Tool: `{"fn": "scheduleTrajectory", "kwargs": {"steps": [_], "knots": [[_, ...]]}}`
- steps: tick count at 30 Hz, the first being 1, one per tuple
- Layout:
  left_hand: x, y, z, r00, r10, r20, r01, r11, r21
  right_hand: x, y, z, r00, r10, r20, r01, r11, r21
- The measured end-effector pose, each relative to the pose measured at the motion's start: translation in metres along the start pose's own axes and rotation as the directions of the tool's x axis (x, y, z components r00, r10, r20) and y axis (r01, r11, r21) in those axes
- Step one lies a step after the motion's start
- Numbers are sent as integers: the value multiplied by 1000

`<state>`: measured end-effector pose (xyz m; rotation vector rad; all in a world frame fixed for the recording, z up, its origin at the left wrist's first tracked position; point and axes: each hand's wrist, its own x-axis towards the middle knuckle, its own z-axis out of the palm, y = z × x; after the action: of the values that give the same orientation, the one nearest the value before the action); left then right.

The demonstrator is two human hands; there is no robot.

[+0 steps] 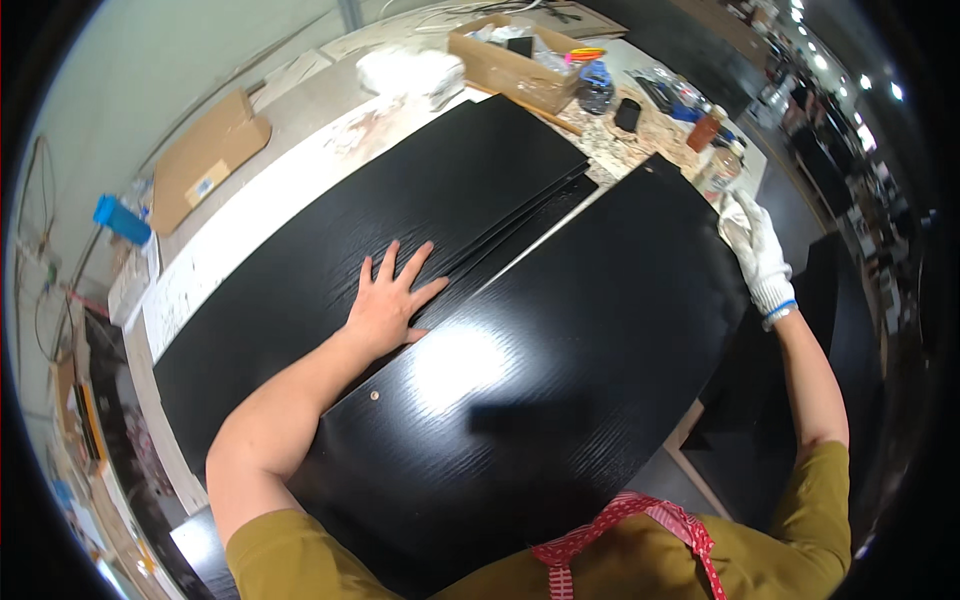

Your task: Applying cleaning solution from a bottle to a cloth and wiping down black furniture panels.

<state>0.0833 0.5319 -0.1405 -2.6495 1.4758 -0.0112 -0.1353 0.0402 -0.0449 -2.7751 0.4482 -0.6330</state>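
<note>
My bare left hand point(385, 308) lies with fingers spread on a stack of black wood-grain panels point(330, 240); its thumb is by the edge of a nearer black panel. That nearer black panel point(560, 320) lies in front of me, glossy with reflected light, with a small round fitting point(375, 396) near its left corner. At its far right edge is my right hand point(757, 250) in a white glove with a blue cuff band. The gloved fingers are bent together against the edge; whatever they hold is hidden.
A cardboard box point(515, 75) of plastic bags stands at the back of the white table, beside bottles point(706, 130) and a black cup point(627, 114). White cloth point(410, 75), flat cardboard point(208, 160) and a blue bottle point(122, 218) lie farther left. More dark panels point(770, 400) stand at right.
</note>
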Motion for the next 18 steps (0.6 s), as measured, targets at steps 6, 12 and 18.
{"fn": "scheduleTrajectory", "kwargs": {"steps": [6,12,18], "knots": [[0,0,-10,988,-67,137,76,995,-61,2,-2,7,998,59,13,-61,978,200],[-2,5,-8,989,-51,136,62,996,-71,-1,12,9,997,73,13,-73,955,286],[4,5,5,998,8,69,-7,1000,-17,-2,4,-1,998,52,33,-54,995,87]]}}
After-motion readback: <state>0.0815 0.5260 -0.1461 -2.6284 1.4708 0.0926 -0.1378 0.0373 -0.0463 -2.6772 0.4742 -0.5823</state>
